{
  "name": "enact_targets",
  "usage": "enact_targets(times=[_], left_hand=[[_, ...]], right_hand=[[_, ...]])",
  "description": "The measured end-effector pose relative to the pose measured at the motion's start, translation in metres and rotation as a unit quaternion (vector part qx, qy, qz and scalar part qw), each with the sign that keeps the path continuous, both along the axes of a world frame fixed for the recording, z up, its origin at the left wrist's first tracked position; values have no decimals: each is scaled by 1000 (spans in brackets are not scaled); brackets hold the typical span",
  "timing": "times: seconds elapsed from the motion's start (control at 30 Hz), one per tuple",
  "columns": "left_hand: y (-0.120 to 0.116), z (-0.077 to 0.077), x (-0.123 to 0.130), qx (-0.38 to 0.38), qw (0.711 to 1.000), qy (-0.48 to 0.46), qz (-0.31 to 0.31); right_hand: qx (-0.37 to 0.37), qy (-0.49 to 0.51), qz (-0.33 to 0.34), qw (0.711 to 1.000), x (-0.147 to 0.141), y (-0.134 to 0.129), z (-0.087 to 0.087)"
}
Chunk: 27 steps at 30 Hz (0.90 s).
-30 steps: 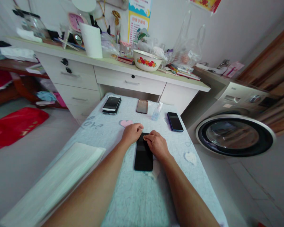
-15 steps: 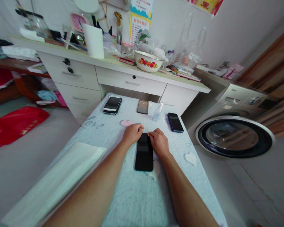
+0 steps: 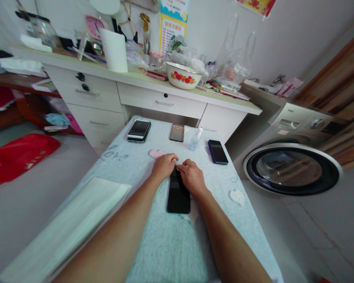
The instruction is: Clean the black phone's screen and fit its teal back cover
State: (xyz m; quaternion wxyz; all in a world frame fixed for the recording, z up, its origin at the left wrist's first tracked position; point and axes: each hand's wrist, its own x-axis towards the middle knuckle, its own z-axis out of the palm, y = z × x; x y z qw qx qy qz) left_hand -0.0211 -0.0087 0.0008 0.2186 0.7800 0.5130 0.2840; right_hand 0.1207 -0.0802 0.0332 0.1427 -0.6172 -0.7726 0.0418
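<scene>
A black smartphone [image 3: 178, 198] lies screen up on the cloth-covered table. At its top left corner my left hand [image 3: 164, 166] rests with fingers curled and pressed together. My right hand [image 3: 192, 177] reaches over the upper right part of the screen, thumb and fingers pinched near the top edge. The fingertips of both hands almost meet there. Whatever they pinch is too small or hidden to make out. Beyond the hands stand a clear spray bottle [image 3: 196, 139] and a brownish phone case [image 3: 177, 133]. A blue-edged phone [image 3: 218, 152] lies to the right.
Stacked phones [image 3: 139, 131] sit at the table's far left corner. A folded pale cloth [image 3: 70, 228] lies along the left edge. Behind is a white desk [image 3: 162, 98] bearing a floral bowl [image 3: 184, 76] and a paper roll [image 3: 114, 51]. A washing machine [image 3: 295, 169] stands right.
My right hand has shifted left, from the phone's right corner onto its top edge and screen, closer to my left hand. The left hand stays at the corner. The phone has not moved noticeably.
</scene>
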Motion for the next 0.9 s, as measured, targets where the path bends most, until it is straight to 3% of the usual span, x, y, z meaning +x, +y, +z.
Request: enact_targets(times=[0.9], left_hand=[[-2,-2,0,2,1000,-13,2]], right_hand=[[1,-13,-71,997,15,-3,-2]])
